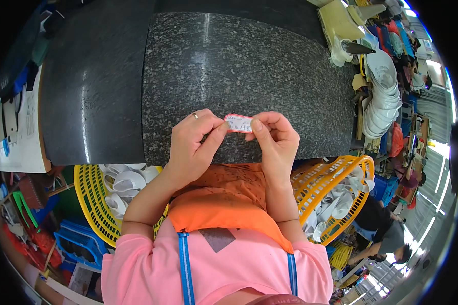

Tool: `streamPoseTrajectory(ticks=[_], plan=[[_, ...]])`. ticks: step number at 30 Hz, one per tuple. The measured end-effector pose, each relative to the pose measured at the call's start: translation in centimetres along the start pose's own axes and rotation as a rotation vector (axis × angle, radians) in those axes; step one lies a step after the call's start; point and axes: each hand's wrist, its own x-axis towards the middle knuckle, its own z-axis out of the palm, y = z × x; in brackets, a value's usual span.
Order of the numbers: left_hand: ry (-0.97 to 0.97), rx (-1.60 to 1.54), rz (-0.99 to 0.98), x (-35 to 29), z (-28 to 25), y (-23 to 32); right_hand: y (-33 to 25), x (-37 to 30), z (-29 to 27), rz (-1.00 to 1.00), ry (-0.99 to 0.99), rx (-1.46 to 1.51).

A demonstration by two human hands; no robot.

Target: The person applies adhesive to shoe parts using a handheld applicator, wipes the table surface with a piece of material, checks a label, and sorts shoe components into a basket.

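Observation:
Between my two hands is a small white paper label (239,123) with a red border and handwriting on it. My left hand (196,142) pinches its left end between thumb and forefinger; a ring shows on one finger. At the right end, my right hand (276,140) grips the label the same way, the other fingers curled behind. The label is held above the near part of a speckled dark stone slab (239,66). An orange apron (229,203) covers my lap below the hands.
Yellow plastic baskets with white curved pieces stand on my left (94,203) and right (336,178). Beyond the slab's right edge is a stack of nested white pieces (381,96). A pale machine part (338,28) stands far right. Another person (379,223) bends over at the right.

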Motion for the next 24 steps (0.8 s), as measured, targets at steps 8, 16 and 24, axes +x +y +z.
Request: streamPoseTrajectory(ticks=[8,16,24], plan=[[-0.046,-0.062,-0.028,0.8,3.1,0.8,-0.2,0.4,-3.1,-0.036,0.019,0.009],[-0.088,-0.075,-0.074,1.5,6.2,1.1,0.7,0.8,-6.1,-0.170,0.115,-0.060],[-0.119,-0.151,-0.102,1.6,7.5,1.5,0.5,0.4,-7.3,-0.187,0.141,0.059]])
